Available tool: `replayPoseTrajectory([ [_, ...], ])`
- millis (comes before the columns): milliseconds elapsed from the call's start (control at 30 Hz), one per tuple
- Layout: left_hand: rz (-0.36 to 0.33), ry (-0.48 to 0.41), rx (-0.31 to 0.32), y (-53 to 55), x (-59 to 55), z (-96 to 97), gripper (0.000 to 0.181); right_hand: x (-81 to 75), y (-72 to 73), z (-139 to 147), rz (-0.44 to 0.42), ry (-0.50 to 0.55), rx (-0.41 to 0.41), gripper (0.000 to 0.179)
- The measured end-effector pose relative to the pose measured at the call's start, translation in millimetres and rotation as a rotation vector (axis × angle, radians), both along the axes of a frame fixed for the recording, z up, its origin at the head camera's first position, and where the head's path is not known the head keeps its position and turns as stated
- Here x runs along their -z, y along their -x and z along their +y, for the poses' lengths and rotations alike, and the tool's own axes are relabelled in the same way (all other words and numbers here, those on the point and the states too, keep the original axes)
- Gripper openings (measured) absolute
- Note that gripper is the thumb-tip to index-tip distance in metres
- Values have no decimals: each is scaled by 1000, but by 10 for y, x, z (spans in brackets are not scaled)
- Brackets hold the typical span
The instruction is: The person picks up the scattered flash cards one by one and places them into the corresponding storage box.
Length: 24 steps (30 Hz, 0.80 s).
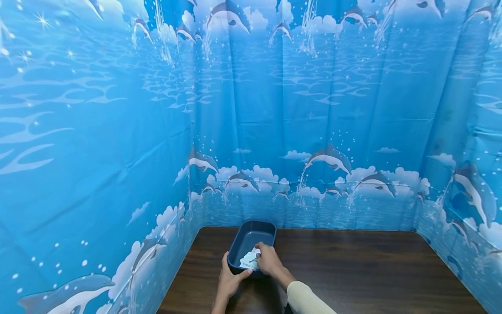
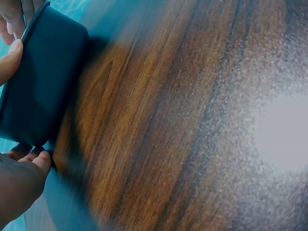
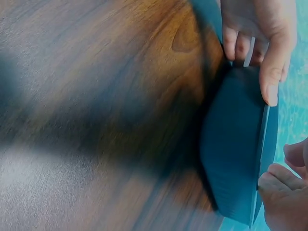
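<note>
A dark blue-grey rectangular tray [image 1: 256,237] with raised sides stands on the table, its outer wall [image 2: 45,72] also visible in the left wrist view. My left hand [image 1: 229,281] grips the tray's near left corner; its thumb lies at the near rim and its fingers are on the left side. Over the tray's near end, my right hand [image 1: 269,261] pinches a white printed card [image 1: 248,260] with dark lettering, the thumb on top. In the right wrist view, the right hand [image 3: 288,197] is at the rim, and the card is hidden there.
The dark wood table [image 1: 353,270] extends to the right of the tray. A blue curtain [image 1: 259,109] printed with dolphins hangs behind the table and along both sides, close to the tray's far end.
</note>
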<state>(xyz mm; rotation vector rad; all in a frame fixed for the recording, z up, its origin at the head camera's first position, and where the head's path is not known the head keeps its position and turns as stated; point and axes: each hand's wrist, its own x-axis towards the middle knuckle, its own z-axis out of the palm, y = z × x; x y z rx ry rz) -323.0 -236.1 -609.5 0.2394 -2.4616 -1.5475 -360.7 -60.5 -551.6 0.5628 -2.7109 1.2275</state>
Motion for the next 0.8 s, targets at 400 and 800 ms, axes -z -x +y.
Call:
replayPoseTrajectory([
  [400, 21, 30, -29, 109, 26, -68, 117, -52, 91, 143, -19, 28, 16, 28],
  [800, 81, 96, -92, 136, 40, -98, 123, -62, 161, 415, -33, 23, 86, 31],
])
